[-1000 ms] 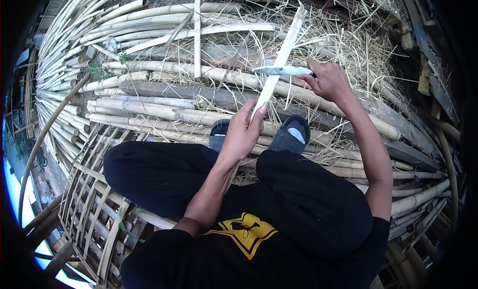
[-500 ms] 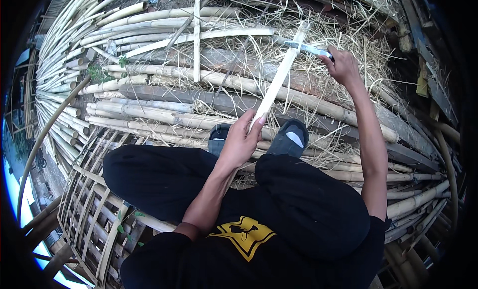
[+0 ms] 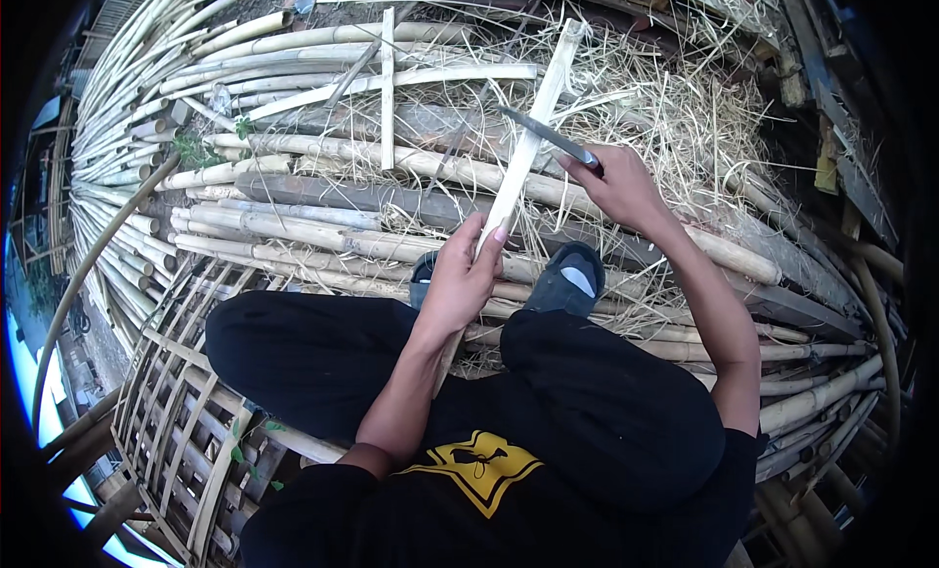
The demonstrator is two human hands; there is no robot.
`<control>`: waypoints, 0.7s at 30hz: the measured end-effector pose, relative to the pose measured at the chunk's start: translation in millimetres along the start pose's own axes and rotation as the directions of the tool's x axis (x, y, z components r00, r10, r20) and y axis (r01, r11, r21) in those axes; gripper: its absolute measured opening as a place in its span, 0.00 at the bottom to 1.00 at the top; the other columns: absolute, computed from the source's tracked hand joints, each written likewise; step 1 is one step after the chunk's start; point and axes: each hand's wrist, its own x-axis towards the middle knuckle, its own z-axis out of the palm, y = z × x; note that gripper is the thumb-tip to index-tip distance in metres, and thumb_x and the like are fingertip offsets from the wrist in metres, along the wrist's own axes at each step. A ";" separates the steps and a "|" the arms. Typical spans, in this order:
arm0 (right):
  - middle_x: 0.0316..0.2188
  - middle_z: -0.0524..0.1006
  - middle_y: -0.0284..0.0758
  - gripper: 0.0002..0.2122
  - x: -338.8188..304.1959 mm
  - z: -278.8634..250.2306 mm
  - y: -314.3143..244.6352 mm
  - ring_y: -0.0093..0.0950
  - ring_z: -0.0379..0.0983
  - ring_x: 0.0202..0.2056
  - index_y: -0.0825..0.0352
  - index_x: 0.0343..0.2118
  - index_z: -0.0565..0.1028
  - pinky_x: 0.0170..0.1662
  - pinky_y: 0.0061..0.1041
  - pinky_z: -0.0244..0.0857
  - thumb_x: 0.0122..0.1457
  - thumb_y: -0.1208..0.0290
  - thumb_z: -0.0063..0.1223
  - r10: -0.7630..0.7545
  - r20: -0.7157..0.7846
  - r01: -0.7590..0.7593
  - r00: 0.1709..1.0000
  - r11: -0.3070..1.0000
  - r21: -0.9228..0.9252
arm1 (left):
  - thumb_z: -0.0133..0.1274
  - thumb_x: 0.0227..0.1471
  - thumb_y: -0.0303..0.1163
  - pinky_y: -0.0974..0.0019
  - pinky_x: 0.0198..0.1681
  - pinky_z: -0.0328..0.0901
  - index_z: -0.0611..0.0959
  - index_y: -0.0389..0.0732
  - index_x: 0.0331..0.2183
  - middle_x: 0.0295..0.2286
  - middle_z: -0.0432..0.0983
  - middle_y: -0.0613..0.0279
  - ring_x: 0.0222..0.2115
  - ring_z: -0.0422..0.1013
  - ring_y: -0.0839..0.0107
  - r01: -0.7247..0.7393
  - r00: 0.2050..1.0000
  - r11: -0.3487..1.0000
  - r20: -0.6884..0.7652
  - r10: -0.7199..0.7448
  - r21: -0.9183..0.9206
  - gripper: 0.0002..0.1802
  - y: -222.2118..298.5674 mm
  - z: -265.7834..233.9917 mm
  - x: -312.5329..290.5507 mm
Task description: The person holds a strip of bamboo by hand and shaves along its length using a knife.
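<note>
My left hand [image 3: 464, 280] is wrapped round the lower part of a pale bamboo strip [image 3: 529, 148], which slants up and away to the right. The strip's near end runs back under my wrist toward my lap. In my right hand [image 3: 620, 185] is a knife [image 3: 554, 138], gripped by its dark handle. Its blade lies across the strip at about the middle of the far part, with the tip pointing up and left. Whether the edge bites into the bamboo cannot be made out.
Thin bamboo shavings [image 3: 665, 109] heap up beyond my right hand. Long bamboo poles [image 3: 342, 231] lie crosswise under my sandals [image 3: 567, 275]. Two flat strips [image 3: 388, 99] cross at the upper left. A woven bamboo lattice [image 3: 186, 402] stands by my left knee.
The knife has come down the strip toward my left hand, and my right hand has moved left and nearer. The blade has turned, and the strip's far end has shifted slightly left.
</note>
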 end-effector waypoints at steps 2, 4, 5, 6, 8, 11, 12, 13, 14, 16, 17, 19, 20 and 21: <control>0.12 0.71 0.44 0.15 -5.0 1.5 -13.0 0.43 0.71 0.17 0.70 0.21 0.76 0.25 0.38 0.65 0.54 0.61 0.54 -0.049 -0.027 0.046 0.998 0.995 -0.087 | 0.44 0.62 0.36 0.76 0.17 0.51 0.73 0.37 0.35 0.16 0.61 0.73 0.15 0.55 0.86 -0.019 1.000 1.000 0.002 0.019 0.019 0.11 -1.3 1.0 -0.4; 0.13 0.72 0.45 0.11 -7.7 8.7 -12.8 0.42 0.73 0.18 0.69 0.21 0.76 0.26 0.39 0.67 0.52 0.66 0.53 -0.150 -0.041 0.139 0.988 0.968 -0.209 | 0.44 0.62 0.36 0.76 0.17 0.51 0.72 0.38 0.35 0.16 0.61 0.73 0.15 0.54 0.86 -0.037 0.999 0.999 0.007 0.037 0.039 0.11 -2.7 3.6 -0.3; 0.13 0.73 0.44 0.10 -9.5 5.4 -14.1 0.41 0.73 0.18 0.68 0.21 0.76 0.26 0.39 0.69 0.52 0.67 0.51 -0.217 -0.038 0.198 0.976 0.941 -0.276 | 0.43 0.63 0.36 0.77 0.13 0.47 0.70 0.40 0.34 0.15 0.58 0.75 0.12 0.51 0.87 -0.068 0.997 0.998 0.019 0.068 0.014 0.10 -3.3 4.9 -0.2; 0.13 0.73 0.43 0.11 -1.4 -1.2 -11.7 0.41 0.73 0.17 0.67 0.20 0.76 0.25 0.38 0.69 0.53 0.66 0.50 -0.192 0.022 0.187 0.981 0.910 -0.369 | 0.43 0.63 0.37 0.79 0.10 0.42 0.68 0.43 0.34 0.13 0.55 0.77 0.09 0.47 0.89 -0.099 0.995 0.995 0.025 0.099 -0.011 0.08 -4.8 5.2 -1.0; 0.14 0.74 0.42 0.12 44.8 -48.9 25.7 0.41 0.73 0.17 0.65 0.21 0.77 0.23 0.36 0.69 0.54 0.64 0.48 -0.038 -0.300 -0.092 0.953 0.908 -0.408 | 0.42 0.63 0.36 0.79 0.10 0.42 0.68 0.43 0.34 0.14 0.55 0.77 0.10 0.47 0.89 -0.117 0.992 0.993 0.051 0.119 -0.025 0.08 -8.3 9.2 1.4; 0.18 0.76 0.43 0.12 71.3 -83.5 55.9 0.43 0.75 0.23 0.64 0.24 0.79 0.29 0.39 0.70 0.55 0.63 0.47 -0.084 -0.474 -0.163 0.876 0.875 -0.456 | 0.42 0.63 0.37 0.79 0.11 0.42 0.68 0.43 0.34 0.14 0.54 0.77 0.10 0.47 0.89 -0.150 0.979 0.988 0.136 0.153 -0.031 0.09 3.5 25.3 1.6; 0.20 0.77 0.45 0.12 68.0 -77.4 44.6 0.44 0.76 0.25 0.64 0.25 0.79 0.31 0.40 0.70 0.56 0.62 0.48 -0.066 -0.496 -0.180 0.866 0.883 -0.433 | 0.42 0.63 0.37 0.79 0.11 0.42 0.68 0.43 0.34 0.14 0.54 0.77 0.10 0.47 0.89 -0.167 0.976 0.985 0.135 0.170 -0.032 0.09 7.4 23.8 7.5; 0.22 0.77 0.46 0.13 64.3 -68.5 36.3 0.45 0.75 0.27 0.64 0.24 0.79 0.35 0.43 0.69 0.56 0.61 0.48 0.075 -0.402 -0.248 0.913 0.884 -0.397 | 0.42 0.63 0.37 0.79 0.11 0.42 0.68 0.43 0.34 0.14 0.54 0.77 0.11 0.47 0.89 -0.092 0.989 0.994 0.110 0.098 -0.066 0.09 8.7 17.0 2.1; 0.19 0.76 0.46 0.16 64.5 -61.5 39.9 0.45 0.75 0.25 0.67 0.21 0.77 0.33 0.41 0.68 0.56 0.59 0.50 0.063 -0.347 -0.186 0.936 0.924 -0.335 | 0.42 0.63 0.37 0.79 0.11 0.43 0.68 0.43 0.35 0.14 0.55 0.77 0.11 0.48 0.89 -0.016 0.996 0.995 0.087 0.025 -0.101 0.09 9.6 11.7 -0.7; 0.14 0.73 0.41 0.20 58.9 -44.0 29.3 0.37 0.72 0.19 0.70 0.16 0.73 0.28 0.37 0.64 0.55 0.57 0.54 0.253 -0.149 -0.273 0.956 0.952 -0.135 | 0.42 0.63 0.37 0.79 0.11 0.43 0.69 0.43 0.35 0.14 0.55 0.76 0.11 0.48 0.89 -0.047 0.996 0.995 0.072 0.053 -0.083 0.08 2.4 7.7 3.1; 0.12 0.70 0.38 0.21 57.7 -36.7 31.3 0.32 0.68 0.17 0.69 0.14 0.70 0.26 0.34 0.61 0.54 0.55 0.55 0.242 -0.085 -0.244 0.967 0.970 -0.014 | 0.42 0.63 0.37 0.79 0.10 0.42 0.69 0.43 0.35 0.14 0.55 0.76 0.10 0.47 0.89 -0.083 0.994 0.994 0.065 0.087 -0.074 0.08 -3.7 8.9 7.7; 0.09 0.65 0.31 0.25 47.5 -16.1 30.9 0.24 0.58 0.14 0.68 0.11 0.65 0.21 0.29 0.54 0.53 0.53 0.57 0.253 0.089 -0.268 0.963 0.916 0.298 | 0.42 0.63 0.38 0.79 0.10 0.42 0.68 0.43 0.35 0.14 0.55 0.76 0.09 0.46 0.89 -0.096 0.992 0.993 0.071 0.101 -0.069 0.09 -6.0 10.5 6.8; 0.08 0.67 0.34 0.21 39.1 -11.0 23.6 0.26 0.62 0.12 0.68 0.11 0.68 0.21 0.32 0.58 0.54 0.58 0.55 0.203 0.106 -0.219 0.973 0.960 0.174 | 0.42 0.63 0.38 0.79 0.10 0.42 0.68 0.43 0.35 0.14 0.55 0.76 0.09 0.46 0.89 -0.093 0.992 0.993 0.076 0.098 -0.069 0.09 -2.0 9.0 5.2; 0.09 0.68 0.36 0.18 30.3 -4.5 4.8 0.28 0.65 0.13 0.67 0.12 0.69 0.22 0.33 0.61 0.53 0.62 0.54 0.157 0.039 -0.158 0.987 0.987 0.029 | 0.42 0.63 0.38 0.79 0.10 0.42 0.68 0.43 0.35 0.14 0.55 0.76 0.09 0.46 0.88 -0.071 0.996 0.994 0.051 0.075 -0.081 0.09 3.6 6.1 3.7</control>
